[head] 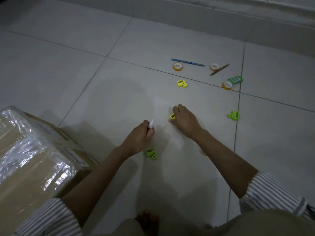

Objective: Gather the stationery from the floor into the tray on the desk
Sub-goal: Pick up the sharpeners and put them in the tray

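Observation:
My left hand (140,138) is closed around a small tube with a white pointed tip (151,124) and a red band. My right hand (185,120) rests on the floor with its fingers around a yellow sharpener (172,116). A green sharpener (151,153) lies under my left wrist. Another green sharpener (233,115) lies to the right, and a yellow sharpener (181,83) farther ahead. Beyond are a blue pen (187,62), a brown pencil (219,69), three tape rolls (177,66) (214,66) (227,85) and a green bottle (235,79). No tray or desk is in view.
A cardboard box wrapped in clear plastic (30,150) stands on the tiled floor at the left, close to my left arm. A wall base (221,16) runs along the far side. My bare foot (147,220) is at the bottom centre.

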